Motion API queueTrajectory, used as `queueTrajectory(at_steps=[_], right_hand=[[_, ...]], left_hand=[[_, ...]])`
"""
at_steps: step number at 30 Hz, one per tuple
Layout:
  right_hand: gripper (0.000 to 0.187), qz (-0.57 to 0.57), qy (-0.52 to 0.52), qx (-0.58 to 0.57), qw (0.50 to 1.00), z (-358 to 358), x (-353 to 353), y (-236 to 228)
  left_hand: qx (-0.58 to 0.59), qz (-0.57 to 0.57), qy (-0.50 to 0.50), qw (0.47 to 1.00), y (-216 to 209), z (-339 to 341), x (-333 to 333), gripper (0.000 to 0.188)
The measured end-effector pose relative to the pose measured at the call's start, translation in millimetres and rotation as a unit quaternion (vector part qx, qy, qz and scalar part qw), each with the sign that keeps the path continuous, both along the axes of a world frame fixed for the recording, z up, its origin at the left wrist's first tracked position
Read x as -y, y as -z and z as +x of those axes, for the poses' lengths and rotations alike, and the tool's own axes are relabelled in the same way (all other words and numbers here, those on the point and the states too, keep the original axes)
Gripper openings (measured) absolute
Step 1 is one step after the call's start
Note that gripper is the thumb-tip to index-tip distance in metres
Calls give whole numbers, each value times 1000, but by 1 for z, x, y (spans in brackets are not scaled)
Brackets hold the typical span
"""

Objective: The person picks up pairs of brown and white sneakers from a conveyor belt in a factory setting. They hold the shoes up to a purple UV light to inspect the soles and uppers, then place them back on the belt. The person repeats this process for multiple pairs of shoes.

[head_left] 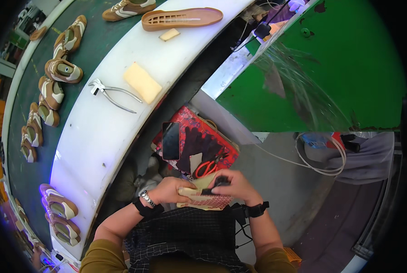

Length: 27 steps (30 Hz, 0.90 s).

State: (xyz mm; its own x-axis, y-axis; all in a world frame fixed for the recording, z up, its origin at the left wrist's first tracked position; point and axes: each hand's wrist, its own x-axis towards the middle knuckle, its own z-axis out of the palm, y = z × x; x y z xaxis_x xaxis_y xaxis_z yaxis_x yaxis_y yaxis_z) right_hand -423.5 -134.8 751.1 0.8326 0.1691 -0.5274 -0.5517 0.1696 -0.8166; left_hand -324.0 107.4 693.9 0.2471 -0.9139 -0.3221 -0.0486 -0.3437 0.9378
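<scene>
Left hand (169,190) pinches the left end of a red-printed tan sheet (205,201) over a checked apron (180,230), its long axis running left to right across the body; right hand (240,184) grips a black object (221,181) against it. Beyond lie scissors (211,168) and phone (170,141); pliers (101,87) rest on the bench (114,145).

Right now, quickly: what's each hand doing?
Left hand: closed, holding a red-printed cream piece.
Right hand: closed on a small black object; exactly what cannot be told.
</scene>
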Motion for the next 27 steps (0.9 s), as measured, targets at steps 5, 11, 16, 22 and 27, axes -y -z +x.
queueTrajectory(at_steps=[5,11,16,22,27], right_hand=[[15,64,196,-7,979,14,17,46],[21,-77,279,-26,957,31,58,137],[48,-283,307,-46,907,40,66,184],[72,-556,154,50,815,21,11,178],[70,-531,12,40,846,-10,-22,192]], left_hand=[[-261,65,-176,947,60,0,2,24],[-213,138,-276,927,89,29,47,16],[-83,147,-353,920,156,29,63,16],[87,169,-380,905,145,12,59,41],[94,142,-436,884,124,1,49,44]])
